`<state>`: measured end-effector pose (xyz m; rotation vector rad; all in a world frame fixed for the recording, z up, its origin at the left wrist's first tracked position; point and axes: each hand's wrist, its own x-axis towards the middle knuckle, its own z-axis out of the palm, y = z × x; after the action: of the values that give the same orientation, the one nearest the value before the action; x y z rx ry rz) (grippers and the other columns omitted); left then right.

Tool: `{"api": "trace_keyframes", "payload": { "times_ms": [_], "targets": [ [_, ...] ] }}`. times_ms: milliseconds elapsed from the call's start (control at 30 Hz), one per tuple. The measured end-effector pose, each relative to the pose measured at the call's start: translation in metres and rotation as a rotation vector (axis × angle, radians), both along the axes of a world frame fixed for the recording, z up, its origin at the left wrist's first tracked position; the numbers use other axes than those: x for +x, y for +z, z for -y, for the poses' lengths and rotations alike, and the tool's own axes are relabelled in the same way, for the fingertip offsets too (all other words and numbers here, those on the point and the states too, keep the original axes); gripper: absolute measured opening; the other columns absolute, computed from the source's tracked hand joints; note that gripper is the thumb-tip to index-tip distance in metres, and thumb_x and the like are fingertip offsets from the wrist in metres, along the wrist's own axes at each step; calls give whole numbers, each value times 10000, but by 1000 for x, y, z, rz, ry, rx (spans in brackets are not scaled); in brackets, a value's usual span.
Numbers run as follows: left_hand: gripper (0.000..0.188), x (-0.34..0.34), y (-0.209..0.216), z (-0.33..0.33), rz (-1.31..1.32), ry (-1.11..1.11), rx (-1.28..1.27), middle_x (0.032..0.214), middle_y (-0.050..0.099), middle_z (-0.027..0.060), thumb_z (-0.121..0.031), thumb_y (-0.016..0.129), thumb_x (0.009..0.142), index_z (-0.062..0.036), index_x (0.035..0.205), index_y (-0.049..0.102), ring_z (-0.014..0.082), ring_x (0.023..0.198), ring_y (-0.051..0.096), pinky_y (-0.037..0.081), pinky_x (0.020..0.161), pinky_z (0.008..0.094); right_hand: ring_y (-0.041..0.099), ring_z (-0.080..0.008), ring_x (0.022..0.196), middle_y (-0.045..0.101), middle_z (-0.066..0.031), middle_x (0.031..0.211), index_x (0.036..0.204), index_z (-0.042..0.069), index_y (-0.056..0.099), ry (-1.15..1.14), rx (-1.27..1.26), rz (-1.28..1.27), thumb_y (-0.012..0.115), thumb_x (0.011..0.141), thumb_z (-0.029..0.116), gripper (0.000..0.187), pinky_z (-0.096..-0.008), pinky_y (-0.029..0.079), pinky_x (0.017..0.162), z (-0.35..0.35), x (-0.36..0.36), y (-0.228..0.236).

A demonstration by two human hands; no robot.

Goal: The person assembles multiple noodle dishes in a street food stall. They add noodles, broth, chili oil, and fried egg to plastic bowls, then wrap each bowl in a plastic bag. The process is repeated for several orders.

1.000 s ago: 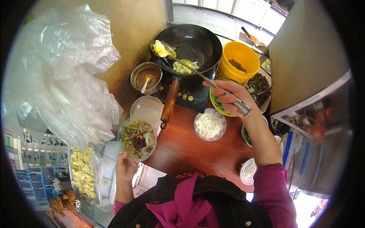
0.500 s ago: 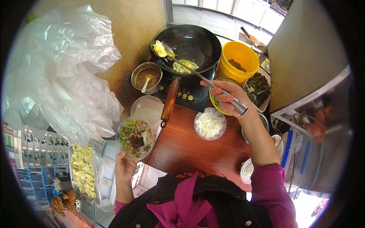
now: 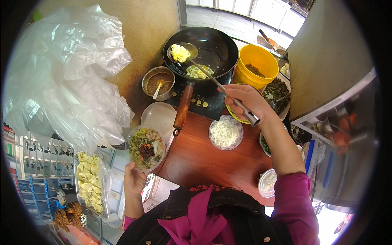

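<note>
A long metal ladle point(image 3: 184, 53) is being gripped at its handle end by the right hand point(image 3: 245, 102), fingers clamped around the steel shaft; its bowl, loaded with yellow egg point(image 3: 179, 52), is being held over the left rim of the black wok point(image 3: 220, 45). More egg is lying in the wok's bottom. A clear bowl of mixed toppings point(image 3: 145, 147) is being supported from below by the left hand point(image 3: 134, 181), fingers curled under its near edge, past the left edge of the red-brown counter point(image 3: 200, 159). Open counter is being left between that bowl and a clear bowl of white noodles point(image 3: 226, 132). The wok's wooden handle point(image 3: 183, 107) is jutting toward the counter, with an empty white bowl point(image 3: 161, 116) just beside it. A steel sauce pot point(image 3: 158, 83) and a yellow bucket point(image 3: 255, 65) are flanking the wok.
</note>
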<state>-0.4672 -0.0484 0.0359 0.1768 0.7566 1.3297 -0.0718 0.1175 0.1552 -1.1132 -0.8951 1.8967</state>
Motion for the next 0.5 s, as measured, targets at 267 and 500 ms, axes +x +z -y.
{"api": "trace_keyframes", "payload": {
  "times_ms": [267, 500],
  "targets": [
    [559, 4, 4, -2, -1, 13, -22, 1337, 523, 178, -149, 614, 847, 44, 1331, 412, 311, 1223, 531, 453, 1043, 456, 498, -97, 428, 528, -32, 706, 1211, -42, 513, 84, 116, 365, 501, 952, 133, 313, -249, 404, 396, 21, -19, -3],
    [566, 8, 9, -6, -27, -21, 6, 1346, 513, 178, -179, 602, 860, 48, 1338, 401, 312, 1223, 530, 460, 1033, 464, 540, -153, 443, 548, -75, 660, 1136, -31, 525, 129, 315, 601, 487, 954, 143, 255, -289, 427, 440, 41, -39, -15]
  ]
}}
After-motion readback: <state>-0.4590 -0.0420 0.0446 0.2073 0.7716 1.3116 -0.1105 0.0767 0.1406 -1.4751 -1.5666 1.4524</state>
